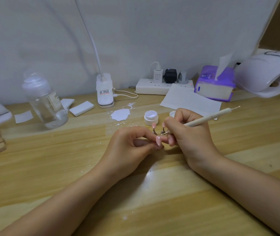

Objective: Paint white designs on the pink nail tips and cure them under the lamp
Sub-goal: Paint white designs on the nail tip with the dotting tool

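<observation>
Hands (132, 143) low over paint-spattered wooden desk (50, 167), white backdrop (136, 31) behind

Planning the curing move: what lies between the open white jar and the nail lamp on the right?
In the head view, between jar and lamp: a white paper sheet and the purple tissue pack.

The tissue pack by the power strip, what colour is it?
Purple, with a white tissue sticking up from the tissue pack; the head view shows it.

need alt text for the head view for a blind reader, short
Over a wooden table, a person's left hand pinches a pink nail tip while the right hand holds a dotting pen to it. Behind sit an open white gel pot, a spill of white paint, a clear bottle and, far right, a curing lamp.
</observation>
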`<state>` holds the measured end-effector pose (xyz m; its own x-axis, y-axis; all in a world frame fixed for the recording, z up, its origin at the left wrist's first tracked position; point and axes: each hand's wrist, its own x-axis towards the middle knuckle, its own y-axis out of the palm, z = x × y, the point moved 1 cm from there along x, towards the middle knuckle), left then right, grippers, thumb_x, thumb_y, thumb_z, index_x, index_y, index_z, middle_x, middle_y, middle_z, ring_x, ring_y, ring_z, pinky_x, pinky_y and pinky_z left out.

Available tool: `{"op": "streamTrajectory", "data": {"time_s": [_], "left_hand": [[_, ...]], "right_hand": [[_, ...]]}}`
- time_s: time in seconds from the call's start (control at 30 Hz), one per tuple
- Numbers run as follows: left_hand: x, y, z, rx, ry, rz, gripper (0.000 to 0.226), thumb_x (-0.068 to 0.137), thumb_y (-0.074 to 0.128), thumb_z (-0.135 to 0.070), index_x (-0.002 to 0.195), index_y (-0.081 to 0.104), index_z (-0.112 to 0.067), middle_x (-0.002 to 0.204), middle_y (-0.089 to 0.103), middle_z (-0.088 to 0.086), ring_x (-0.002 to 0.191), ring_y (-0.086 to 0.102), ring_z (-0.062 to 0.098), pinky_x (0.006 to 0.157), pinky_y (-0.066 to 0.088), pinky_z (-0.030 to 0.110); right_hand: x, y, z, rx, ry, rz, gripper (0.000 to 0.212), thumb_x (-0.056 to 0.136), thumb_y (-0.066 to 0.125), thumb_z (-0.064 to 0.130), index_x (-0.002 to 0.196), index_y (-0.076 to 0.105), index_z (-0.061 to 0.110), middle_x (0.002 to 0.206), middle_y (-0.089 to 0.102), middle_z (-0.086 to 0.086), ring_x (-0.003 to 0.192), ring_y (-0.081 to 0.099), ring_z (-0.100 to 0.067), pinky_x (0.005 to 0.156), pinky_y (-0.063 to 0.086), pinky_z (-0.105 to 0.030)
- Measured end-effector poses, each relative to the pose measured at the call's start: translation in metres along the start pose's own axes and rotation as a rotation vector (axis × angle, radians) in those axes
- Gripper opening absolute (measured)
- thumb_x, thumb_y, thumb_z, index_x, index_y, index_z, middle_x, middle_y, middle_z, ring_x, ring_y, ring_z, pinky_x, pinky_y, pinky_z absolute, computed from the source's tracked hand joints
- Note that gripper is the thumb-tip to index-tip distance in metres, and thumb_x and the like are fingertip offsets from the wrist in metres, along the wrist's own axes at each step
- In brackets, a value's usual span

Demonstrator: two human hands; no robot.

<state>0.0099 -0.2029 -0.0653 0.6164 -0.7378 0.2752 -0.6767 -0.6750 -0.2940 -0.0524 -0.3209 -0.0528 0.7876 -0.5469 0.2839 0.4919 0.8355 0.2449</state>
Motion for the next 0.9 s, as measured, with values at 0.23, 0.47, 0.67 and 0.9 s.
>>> {"op": "streamTrajectory", "data": {"time_s": [0.23,0.47,0.67,0.9], "left_hand": [[-0.0003,-0.0007,-0.0003,0.024,-0.022,-0.029,0.023,0.076,0.067,0.006,0.068,0.069,-0.015,0.074,0.073,0.002,0.078,0.07,0.009,0.078,0.054,0.027],[-0.0008,0.0,-0.0026,0.027,-0.045,-0.034,0.023,0.076,0.066,0.008,0.07,0.069,-0.013,0.074,0.073,0.003,0.077,0.07,0.01,0.08,0.053,0.032],[-0.0011,0.0,-0.0031,0.042,-0.048,-0.035,0.022,0.076,0.064,0.011,0.071,0.07,-0.011,0.075,0.073,0.004,0.076,0.07,0.01,0.081,0.053,0.033],[-0.001,0.0005,-0.0026,0.029,-0.056,-0.033,0.019,0.077,0.065,0.008,0.071,0.069,-0.01,0.075,0.073,0.005,0.077,0.07,0.011,0.082,0.052,0.034]], "right_hand": [[-0.0008,-0.0001,-0.0014,-0.048,-0.012,0.045,0.038,0.074,0.051,-0.01,0.049,0.03,0.01,0.028,0.036,0.002,0.027,0.045,-0.008,0.037,0.035,-0.01],[-0.0007,0.0007,-0.0028,-0.067,-0.002,0.067,0.041,0.073,0.049,-0.013,0.047,0.029,0.012,0.028,0.035,0.004,0.027,0.044,-0.008,0.039,0.04,-0.017],[-0.0014,0.0003,-0.002,-0.086,-0.007,0.075,0.042,0.073,0.049,-0.014,0.046,0.03,0.012,0.028,0.035,0.005,0.027,0.044,-0.006,0.038,0.038,-0.015],[-0.0012,0.0006,-0.0021,-0.075,0.004,0.073,0.043,0.075,0.048,-0.015,0.048,0.029,0.011,0.028,0.033,0.008,0.026,0.042,-0.005,0.036,0.036,-0.011]]}}
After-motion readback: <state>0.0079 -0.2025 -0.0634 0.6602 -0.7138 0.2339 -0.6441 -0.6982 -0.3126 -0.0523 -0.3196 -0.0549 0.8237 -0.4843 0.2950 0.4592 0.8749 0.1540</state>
